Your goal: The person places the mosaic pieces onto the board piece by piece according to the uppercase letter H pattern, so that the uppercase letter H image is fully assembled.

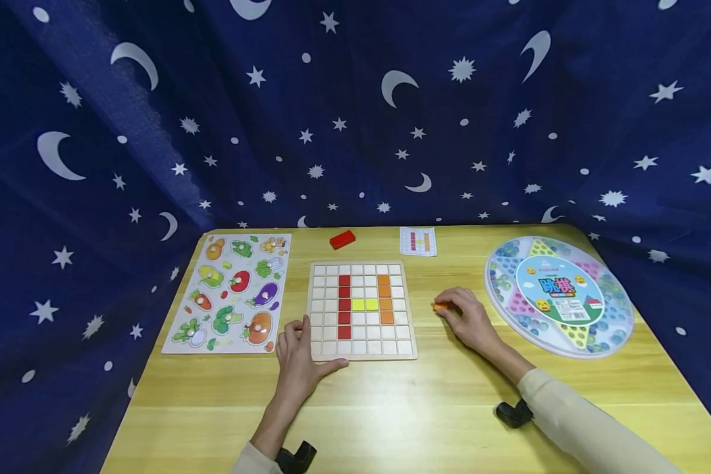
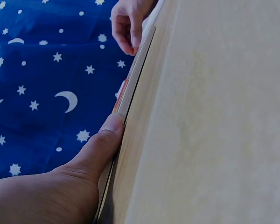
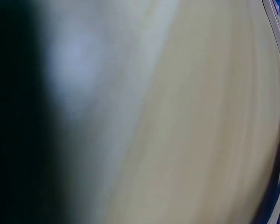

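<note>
A square wooden grid board (image 1: 361, 349) lies in the middle of the table. On it are a column of red squares (image 1: 344, 305), two yellow squares (image 1: 365, 304) and a shorter column of orange squares (image 1: 385, 303). My left hand (image 1: 296, 362) rests at the board's lower left corner, thumb along the front edge and fingers by the left edge. The left wrist view shows that thumb (image 2: 100, 144) against the board's side. To the right of the board, my right hand (image 1: 468, 319) pinches a small orange piece (image 1: 441, 306) low over the table. The right wrist view is mostly blurred.
A vegetable puzzle board (image 1: 228, 240) lies on the left. Behind the grid board are a red block (image 1: 342, 239) and a card with a coloured grid pattern (image 1: 417, 241). A round Chinese checkers set (image 1: 559, 289) occupies the right side. Starry blue cloth (image 1: 355, 99) hangs behind the table.
</note>
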The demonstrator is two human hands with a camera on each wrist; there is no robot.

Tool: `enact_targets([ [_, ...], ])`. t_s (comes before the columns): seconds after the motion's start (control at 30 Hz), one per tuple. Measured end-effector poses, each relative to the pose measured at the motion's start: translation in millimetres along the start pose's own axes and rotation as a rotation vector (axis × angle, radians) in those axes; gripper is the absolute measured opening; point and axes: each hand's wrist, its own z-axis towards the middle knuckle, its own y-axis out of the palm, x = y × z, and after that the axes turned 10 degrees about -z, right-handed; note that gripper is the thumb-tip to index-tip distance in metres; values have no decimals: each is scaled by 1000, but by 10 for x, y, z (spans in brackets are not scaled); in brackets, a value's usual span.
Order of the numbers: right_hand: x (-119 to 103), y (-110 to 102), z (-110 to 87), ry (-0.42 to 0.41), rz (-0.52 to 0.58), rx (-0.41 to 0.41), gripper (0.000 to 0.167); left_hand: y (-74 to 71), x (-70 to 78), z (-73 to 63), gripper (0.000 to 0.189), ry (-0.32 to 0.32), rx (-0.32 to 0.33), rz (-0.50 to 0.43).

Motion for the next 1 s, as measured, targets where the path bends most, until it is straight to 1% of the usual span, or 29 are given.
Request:
enact_targets([
  [0.17, -93, 65, 40, -28, 34, -22, 21, -2, -15, -12, 124, 3, 1, -7],
  [0.4, -301, 150, 149, -39, 70, -58, 19, -2, -25, 25, 124, 31, 10, -4],
  [0.53, -447, 255, 187, -72, 99, -91, 21, -7, -25, 32, 125, 20, 3, 1],
  [0.73, -617, 375, 189, -135, 160, -160, 24, -9, -9, 38, 124, 2, -12, 5],
  [0.87, -669, 413, 162, -138, 189, -185, 24, -13, -4, 47, 125, 0, -14, 9],
  [1.0, -706, 434, 144, -140, 225, -191, 24, -16, -11, 46, 125, -5, -12, 15],
])
